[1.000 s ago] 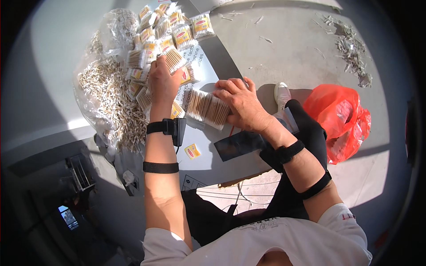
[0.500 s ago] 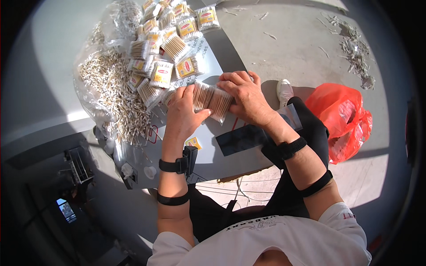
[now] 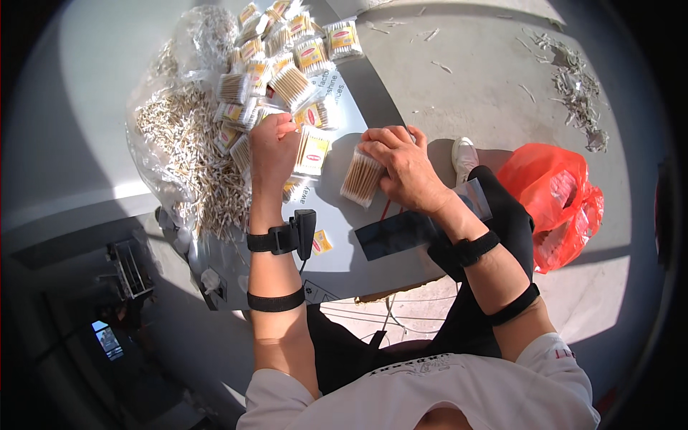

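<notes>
My right hand (image 3: 405, 168) grips a clear pack of cotton swabs (image 3: 360, 179) over the grey table, fingers on its upper right side. My left hand (image 3: 275, 150) is closed, its fingers curled at the near edge of a heap of cotton swab packs (image 3: 292, 86). Whatever its fingers may hold is hidden. Just right of the left hand lies a swab pack with a yellow and white label (image 3: 312, 152). Loose cotton swabs (image 3: 190, 143) fill a big clear plastic bag (image 3: 204, 43) to the left of the heap.
A small yellow label card (image 3: 320, 242) lies on the table (image 3: 337, 276) near my left wrist. Beside my right forearm is a dark flat strip (image 3: 394, 233). A red plastic bag (image 3: 548, 183) stands on the floor at right, and white scraps (image 3: 570, 86) lie farther off.
My left hand has moved left and away from the right hand, and its fingers have curled. One pack stays in my right hand; a labelled pack now shows beside the left.
</notes>
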